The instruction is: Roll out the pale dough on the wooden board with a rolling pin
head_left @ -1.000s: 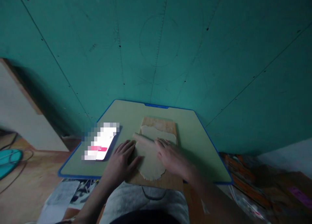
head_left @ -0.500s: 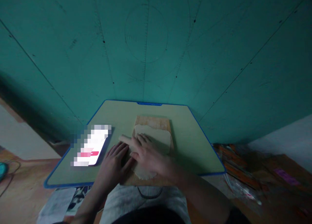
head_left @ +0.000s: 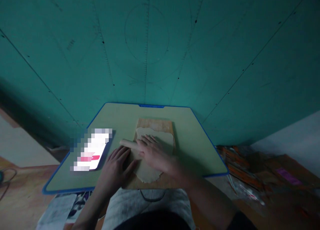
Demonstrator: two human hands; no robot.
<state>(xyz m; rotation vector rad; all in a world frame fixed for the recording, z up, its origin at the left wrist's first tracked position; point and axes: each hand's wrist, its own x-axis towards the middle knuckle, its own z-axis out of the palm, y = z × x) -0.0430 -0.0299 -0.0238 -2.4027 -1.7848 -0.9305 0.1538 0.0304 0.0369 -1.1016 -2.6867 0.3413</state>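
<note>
The pale sheet of rolled dough [head_left: 147, 173] lay thin and matt, its near edge rounded and ragged, on a light-brown rectangular wooden board [head_left: 155, 124]. Across it slanted a smooth, cream-coloured cylindrical rolling pin [head_left: 128, 144], its blunt end jutting past the board's left edge. The board sat on a pale-green tabletop with a blue rim [head_left: 192, 143], where a brightly lit phone [head_left: 93, 151] (its screen largely blurred into blocks) lay to the left. Behind rose a flat teal wall panel [head_left: 160, 76], marked with thin straight lines and a faint circle.

A second earlier, the right hand [head_left: 156, 156] was farther right on the dough; by now it had come left, nearer the left hand [head_left: 115, 165], and the pin stuck out farther past the board. The left hand had kept its place at the board's left edge.

The right hand lay over the pin, its fingers straight and slightly fanned, reaching beyond it across the dough's upper part. The left hand's fingers were held side by side, the thumb spread away toward the dough's left edge. Its fingertips lay just below the pin's exposed end; whether they touched it could not be told.
</note>
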